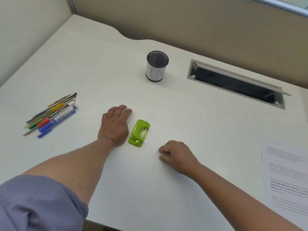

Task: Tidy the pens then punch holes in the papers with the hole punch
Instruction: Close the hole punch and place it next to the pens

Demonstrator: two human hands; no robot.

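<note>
A bundle of several pens and pencils lies on the white desk at the left. A black mesh cup with a paper label stands upright at the back centre, with nothing visible inside it. A small green hole punch sits at mid desk. Printed papers lie at the right edge. My left hand rests flat on the desk, just left of the punch, fingers spread, holding nothing. My right hand rests in front and to the right of the punch, fingers curled in, with nothing in it.
An open cable slot with a raised grey flap is cut into the desk at the back right. Beige partition walls close off the back and left sides. The desk's front edge runs below my arms.
</note>
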